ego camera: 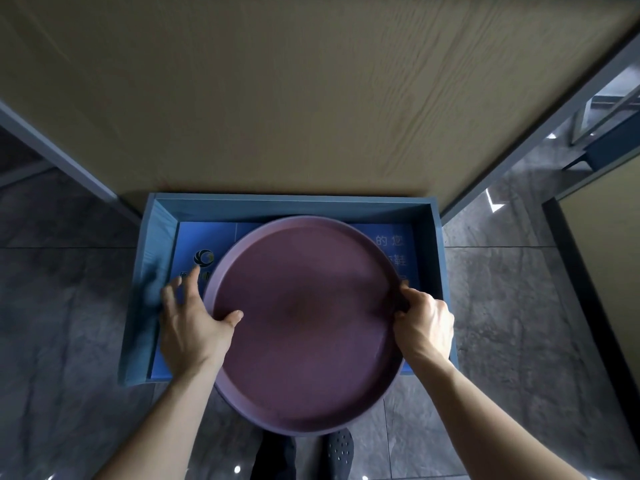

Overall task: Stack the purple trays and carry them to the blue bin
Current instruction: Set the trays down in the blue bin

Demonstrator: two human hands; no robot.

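A large round purple tray (304, 320) hangs over the blue bin (433, 216), its near rim jutting past the bin's front edge. Whether more trays sit under it is hidden. My left hand (192, 323) holds the tray's left rim, thumb hooked inside, fingers spread along the outside. On the right rim, my right hand (424, 322) is clenched tight. The bin stands on the floor under the table's near edge, and its bright blue bottom carries a logo and printed characters.
A light wooden table (311, 91) with grey edging fills the upper view. Dark grey floor tiles (62, 306) lie to both sides of the bin. My dark shoes (339, 448) show below the tray.
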